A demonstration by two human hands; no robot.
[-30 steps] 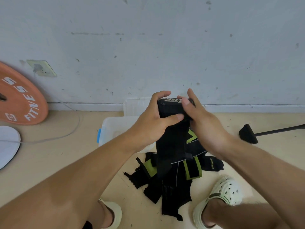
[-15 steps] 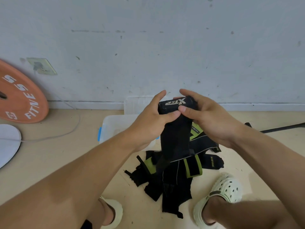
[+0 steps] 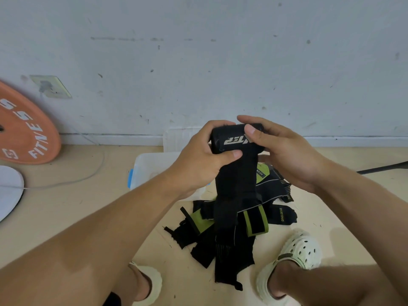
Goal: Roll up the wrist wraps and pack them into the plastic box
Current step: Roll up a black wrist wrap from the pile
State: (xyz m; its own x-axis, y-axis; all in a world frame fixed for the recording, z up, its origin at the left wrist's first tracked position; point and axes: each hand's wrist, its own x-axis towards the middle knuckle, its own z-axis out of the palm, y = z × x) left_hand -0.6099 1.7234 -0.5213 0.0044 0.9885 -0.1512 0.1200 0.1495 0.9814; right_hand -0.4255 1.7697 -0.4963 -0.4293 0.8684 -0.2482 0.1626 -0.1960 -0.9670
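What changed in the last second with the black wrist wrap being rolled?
Both hands, left and right, turned the black wrist wrap roll further, bringing its white lettering round to face the camera. Both kept gripping it. The pile of black and green wraps and translucent plastic box stayed put.

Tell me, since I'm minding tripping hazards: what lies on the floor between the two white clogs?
In the head view, the tail of the black wrist-wrap pile lies between the left clog and right clog.

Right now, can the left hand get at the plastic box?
Probably not at once. The left hand and right hand both grip the half-rolled wrist wrap. The plastic box sits just below the left hand, nothing between, so once freed it looks reachable.
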